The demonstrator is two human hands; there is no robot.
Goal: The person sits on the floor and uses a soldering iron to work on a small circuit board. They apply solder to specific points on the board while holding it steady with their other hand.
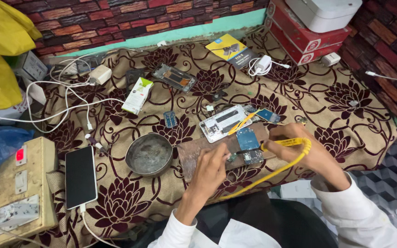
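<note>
From the head view, a small blue circuit board (pixel 248 139) lies on a worn wooden block (pixel 194 154). The right hand (pixel 306 149), closed around a yellow soldering iron (pixel 285 143), is just right of the board, the iron's length pointing left. The left hand (pixel 211 171), fingers pinched together, is below-left; what it holds, I cannot tell.

place: phone-repair workshop | evidence: opened phone (pixel 224 122), circuit boards (pixel 248 139), chargers (pixel 263 63), switchboard (pixel 17 193) on cloth-covered bench (pixel 345 105)
</note>
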